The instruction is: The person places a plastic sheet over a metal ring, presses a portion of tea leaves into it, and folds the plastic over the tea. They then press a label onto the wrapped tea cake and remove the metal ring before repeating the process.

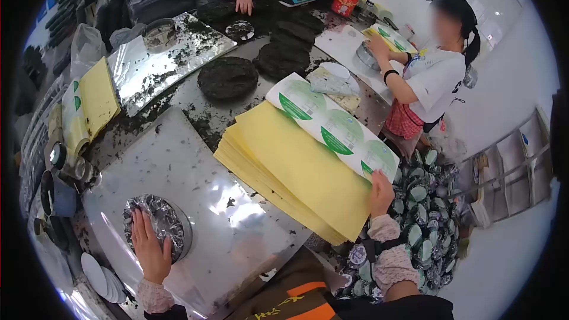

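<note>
My left hand [153, 253] lies flat, fingers stretched, on a round disc wrapped in crinkled silvery film [157, 204]. A metal ring [188, 231] surrounds the disc on a shiny metal sheet [237, 258]. At the lower right corner of a sheet of round green-and-white labels [336, 133], my right hand [381, 195] pinches the edge between thumb and fingers. This label sheet is partly folded over, atop a thick stack of yellow backing sheets [296, 172]. The fingertips of my right hand partly cover the last label.
Dark pressed round cakes [227, 78] and loose dark flakes lie beyond the stack. One co-worker [438, 71] at right handles a metal ring; another person's hand [243, 3] reaches in at the back. Wrapped discs [418, 213] are heaped at my right. A jar [71, 163] stands left.
</note>
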Motion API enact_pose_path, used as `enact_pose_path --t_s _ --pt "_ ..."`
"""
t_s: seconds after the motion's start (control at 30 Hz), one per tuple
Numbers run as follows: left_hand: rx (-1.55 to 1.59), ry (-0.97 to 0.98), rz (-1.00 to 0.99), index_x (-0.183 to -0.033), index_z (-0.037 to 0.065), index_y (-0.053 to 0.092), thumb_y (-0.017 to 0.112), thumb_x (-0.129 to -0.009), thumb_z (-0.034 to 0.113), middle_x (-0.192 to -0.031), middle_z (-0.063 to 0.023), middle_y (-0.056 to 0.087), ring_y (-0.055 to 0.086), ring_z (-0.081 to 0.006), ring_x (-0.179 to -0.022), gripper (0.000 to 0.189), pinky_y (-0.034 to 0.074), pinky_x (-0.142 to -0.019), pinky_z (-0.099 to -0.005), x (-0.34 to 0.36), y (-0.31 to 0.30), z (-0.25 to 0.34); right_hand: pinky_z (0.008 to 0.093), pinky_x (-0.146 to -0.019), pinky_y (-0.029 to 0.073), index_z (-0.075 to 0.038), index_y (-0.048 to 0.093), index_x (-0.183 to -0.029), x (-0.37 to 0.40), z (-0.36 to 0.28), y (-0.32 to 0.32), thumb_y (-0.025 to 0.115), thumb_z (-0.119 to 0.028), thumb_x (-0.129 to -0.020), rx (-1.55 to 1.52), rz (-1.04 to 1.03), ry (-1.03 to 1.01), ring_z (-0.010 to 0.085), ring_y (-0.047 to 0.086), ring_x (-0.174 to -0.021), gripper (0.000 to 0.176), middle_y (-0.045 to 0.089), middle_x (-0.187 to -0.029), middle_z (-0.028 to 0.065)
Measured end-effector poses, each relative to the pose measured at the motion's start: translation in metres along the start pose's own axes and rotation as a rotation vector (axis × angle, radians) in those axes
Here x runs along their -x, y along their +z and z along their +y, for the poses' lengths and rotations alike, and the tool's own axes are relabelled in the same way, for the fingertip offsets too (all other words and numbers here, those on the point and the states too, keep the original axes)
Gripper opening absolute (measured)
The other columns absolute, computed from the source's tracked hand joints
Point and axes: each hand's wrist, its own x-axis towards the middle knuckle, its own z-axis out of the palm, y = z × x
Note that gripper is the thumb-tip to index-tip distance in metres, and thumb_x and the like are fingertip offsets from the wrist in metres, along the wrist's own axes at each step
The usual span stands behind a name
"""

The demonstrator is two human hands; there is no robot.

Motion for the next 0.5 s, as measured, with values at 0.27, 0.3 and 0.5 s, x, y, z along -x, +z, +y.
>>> enact_pose_path --t_s 0.27,0.3,0.5 --pt "0.052 -0.065 -0.022 -0.151 -0.005 0.035 0.072 -0.083 0.029 -0.160 -0.0278 0.026 0.023 -0.0438 -0.150 0.084 0.018 -0.122 -0.0526 -0.003 -0.007 -0.001 0.0402 -0.097 0.049 0.006 0.062 -0.128 -0.195 0.064 -0.123 0.047 -0.030 -0.107 0.000 0.581 0.180 0.0332 0.065 -0.105 0.044 0.065 -0.128 0.0214" --pt "0.054 -0.063 -0.008 -0.150 -0.004 0.038 0.073 -0.083 0.031 -0.160 -0.0277 0.026 0.022 -0.0436 -0.150 0.083 0.017 -0.122 -0.0535 -0.003 -0.008 0.001 0.0390 -0.093 0.050 0.004 0.062 -0.129 -0.213 0.001 -0.106 0.051 -0.032 -0.106 -0.254 0.505 0.279 0.0333 0.066 -0.104 0.044 0.066 -0.127 0.0220" --pt "0.022 -0.091 -0.009 -0.146 -0.001 0.047 0.069 -0.087 0.039 -0.159 -0.0299 0.027 0.024 -0.0395 -0.151 0.074 0.017 -0.121 -0.0562 0.001 -0.020 0.000 0.0426 -0.117 0.033 -0.006 0.046 -0.148 -0.025 -0.349 0.075 0.067 -0.043 -0.084 -0.498 -0.898 -0.688 0.0351 0.035 -0.144 0.077 0.039 -0.155 0.0200"
